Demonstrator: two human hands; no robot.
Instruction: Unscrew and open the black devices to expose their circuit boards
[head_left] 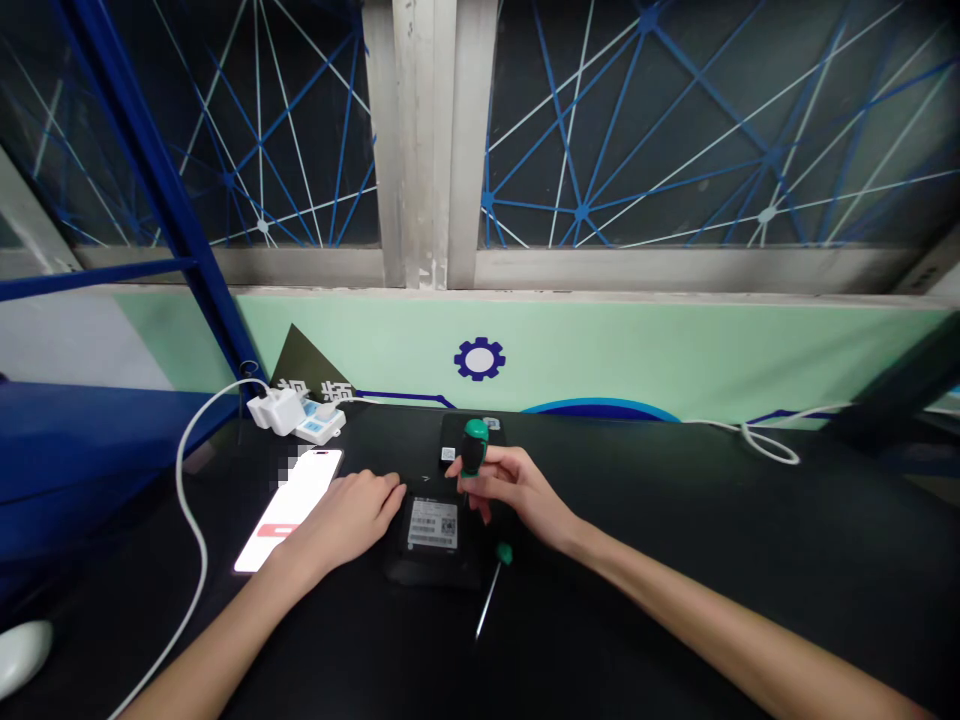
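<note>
My right hand point(514, 490) is closed around the green-and-black handle of a screwdriver point(475, 445), which stands upright over the right edge of a flat black device point(433, 570). The screwdriver's tip is hidden behind my fingers and the dark casing. A white printed label point(433, 525) with a square code faces up on the device. At its left edge my left hand point(367, 510) rests with fingers together and bent, fingertips against the casing. A second screwdriver point(491, 595), green-handled with a thin metal shaft, lies on the table just right of the device.
Behind the device lies another dark flat piece point(450, 430) with small labels. A lit phone point(292, 505) is left of my left hand, near a white power strip point(321, 422) with a plugged-in charger point(277, 410). A white cable point(184, 480) curves down the left side; a white mouse point(22, 655) sits lower left.
</note>
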